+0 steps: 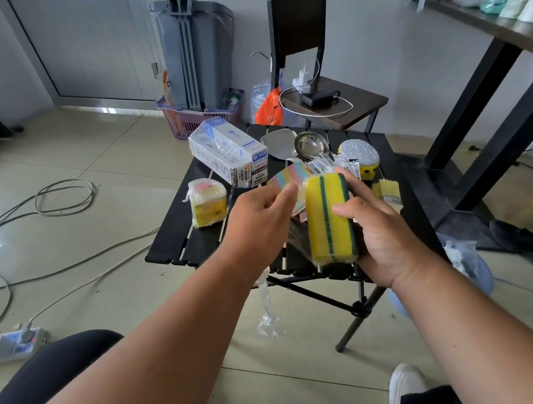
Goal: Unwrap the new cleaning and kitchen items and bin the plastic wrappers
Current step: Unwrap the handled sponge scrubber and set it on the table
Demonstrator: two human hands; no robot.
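Yellow with green stripes, the sponge pack (328, 219) stood upright at frame centre, gripped by the right hand (384, 238) from its right side. The left hand (262, 217) pinched the clear plastic wrapper (298, 241) beside it. Behind, on the black folding table (176, 242), lay a wrapped yellow sponge block (208, 205) and a film-wrapped white box (228, 151).

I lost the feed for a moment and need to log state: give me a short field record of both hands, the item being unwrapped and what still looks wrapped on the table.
right hand: grips the yellow-green sponges, held upright over the black folding table
left hand: pinches the clear plastic wrapper beside the sponges
wrapper state: partly off, a strip hangs below the hands
still wrapped: small yellow sponge pack, white boxes in film
bin: cannot tell which container it is
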